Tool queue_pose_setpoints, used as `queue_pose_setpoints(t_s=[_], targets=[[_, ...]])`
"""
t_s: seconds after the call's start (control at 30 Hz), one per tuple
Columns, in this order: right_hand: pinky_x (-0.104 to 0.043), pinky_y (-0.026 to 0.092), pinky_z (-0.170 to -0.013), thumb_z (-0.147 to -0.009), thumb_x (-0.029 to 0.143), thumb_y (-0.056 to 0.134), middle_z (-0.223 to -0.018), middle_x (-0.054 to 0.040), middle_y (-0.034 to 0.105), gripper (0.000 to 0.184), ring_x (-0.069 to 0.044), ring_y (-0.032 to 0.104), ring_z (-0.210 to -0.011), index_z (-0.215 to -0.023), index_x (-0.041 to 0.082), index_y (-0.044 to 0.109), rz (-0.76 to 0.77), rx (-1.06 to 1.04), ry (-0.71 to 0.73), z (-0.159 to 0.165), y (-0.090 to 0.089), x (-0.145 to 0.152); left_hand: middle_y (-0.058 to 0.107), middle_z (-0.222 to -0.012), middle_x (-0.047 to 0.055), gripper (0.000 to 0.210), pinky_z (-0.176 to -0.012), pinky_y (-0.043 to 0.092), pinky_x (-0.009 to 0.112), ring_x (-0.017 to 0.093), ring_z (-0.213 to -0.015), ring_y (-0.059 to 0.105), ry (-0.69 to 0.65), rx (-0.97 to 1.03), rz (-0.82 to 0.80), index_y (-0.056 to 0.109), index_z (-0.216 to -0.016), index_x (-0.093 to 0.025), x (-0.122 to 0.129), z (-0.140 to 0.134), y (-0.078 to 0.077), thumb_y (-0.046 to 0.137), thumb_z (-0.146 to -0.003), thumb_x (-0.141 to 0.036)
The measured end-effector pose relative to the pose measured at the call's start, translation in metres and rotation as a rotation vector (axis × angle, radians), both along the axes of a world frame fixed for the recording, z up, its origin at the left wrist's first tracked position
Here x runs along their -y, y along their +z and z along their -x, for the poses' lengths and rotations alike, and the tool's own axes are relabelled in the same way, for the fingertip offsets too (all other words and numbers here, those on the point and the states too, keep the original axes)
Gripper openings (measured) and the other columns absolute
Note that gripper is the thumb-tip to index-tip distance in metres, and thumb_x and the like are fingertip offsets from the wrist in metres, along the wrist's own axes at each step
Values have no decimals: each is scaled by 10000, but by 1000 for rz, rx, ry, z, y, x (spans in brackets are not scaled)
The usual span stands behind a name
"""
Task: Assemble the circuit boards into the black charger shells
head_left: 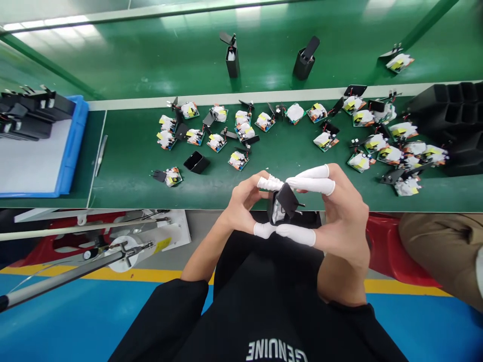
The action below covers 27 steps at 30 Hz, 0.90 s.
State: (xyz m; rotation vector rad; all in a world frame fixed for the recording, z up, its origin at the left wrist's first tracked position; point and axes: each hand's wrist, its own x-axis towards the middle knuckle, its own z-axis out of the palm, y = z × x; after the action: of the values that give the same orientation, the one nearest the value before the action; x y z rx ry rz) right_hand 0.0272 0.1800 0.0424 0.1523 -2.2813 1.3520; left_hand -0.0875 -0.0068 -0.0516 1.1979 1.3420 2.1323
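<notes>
Between both hands, just off the table's front edge, is a black plastic adapter case (272, 205) with a pale board inside and its black plug cover (288, 200) tilted over the opening. My left hand (249, 203) grips the case from the left, thumb below and fingers above. White finger cots cover the fingertips. My right hand (334, 216) pinches the same case from the right, its covered thumb and fingers at the lower and upper edges. An empty black case (196, 162) lies to the left on the table, near a circuit board with a plug cover (172, 177).
Several wired circuit boards (245, 131) are spread along the green table (128, 166). Two black cases (232, 61) stand on the back ledge. Stacked black cases (445, 108) sit at right, a blue tray (77, 146) at left. A seated person's leg (433, 241) shows at right.
</notes>
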Motion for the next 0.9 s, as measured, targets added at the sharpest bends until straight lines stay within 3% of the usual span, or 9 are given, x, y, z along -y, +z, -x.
queue_pose_setpoints(t_s=[0.13,0.27,0.37,0.5,0.63,0.73,0.83,0.9], targets=[[-494,663,-851,-775,425,1045,-1174,-80,753,745,-290,726,-984,-1446,340,734,93,20,-9,-2,-7,-3,676,-1213,94,777,-867,744,399,282,-1131,772,12,-51,22,667,-1427,-312,2,1,9,1032,-758,-462],[-476,671,-855,-843,277,974,-1184,-67,796,542,-287,766,-1017,-1343,355,780,84,-9,4,0,-9,4,689,-1205,97,799,-816,739,379,268,-1074,774,79,-123,85,678,-1386,-311,4,3,10,1040,-719,-560],[-447,674,-791,-846,175,918,-1169,-56,818,477,-272,781,-970,-1271,360,806,85,-88,5,0,-13,9,693,-1200,96,803,-898,748,434,289,-1122,782,93,-149,63,673,-1389,-313,5,4,11,1031,-724,-587],[-441,675,-755,-811,178,932,-1153,-61,816,505,-274,777,-955,-1270,344,803,143,-139,-8,1,-20,12,695,-1248,105,799,-984,743,494,324,-1205,785,67,-153,23,658,-1423,-321,5,5,12,1029,-751,-538],[-448,677,-762,-849,252,933,-1126,-65,784,440,-273,761,-962,-1259,323,789,210,-102,-16,4,-22,16,693,-1260,107,800,-968,745,499,329,-1212,784,83,-146,54,648,-1416,-327,7,4,12,1021,-754,-575],[-464,660,-782,-842,297,956,-1146,-72,743,457,-279,729,-984,-1253,309,758,174,-127,-166,2,-22,23,722,-1282,116,788,-947,746,498,319,-1200,786,130,-202,73,633,-1449,-326,8,5,12,1015,-774,-464],[-402,596,-728,-833,196,962,-959,-14,698,344,-231,680,-873,-1080,299,746,49,-193,-358,-5,-27,34,764,-1302,120,741,-970,729,524,307,-1192,779,279,-337,125,635,-1469,-312,12,6,14,955,-801,-283],[-359,549,-687,-904,145,893,-858,15,664,217,-192,651,-788,-983,285,748,-3,-118,-348,-9,-35,40,776,-1311,121,738,-938,723,508,297,-1160,777,384,-463,180,640,-1472,-301,17,8,16,920,-795,-216]])
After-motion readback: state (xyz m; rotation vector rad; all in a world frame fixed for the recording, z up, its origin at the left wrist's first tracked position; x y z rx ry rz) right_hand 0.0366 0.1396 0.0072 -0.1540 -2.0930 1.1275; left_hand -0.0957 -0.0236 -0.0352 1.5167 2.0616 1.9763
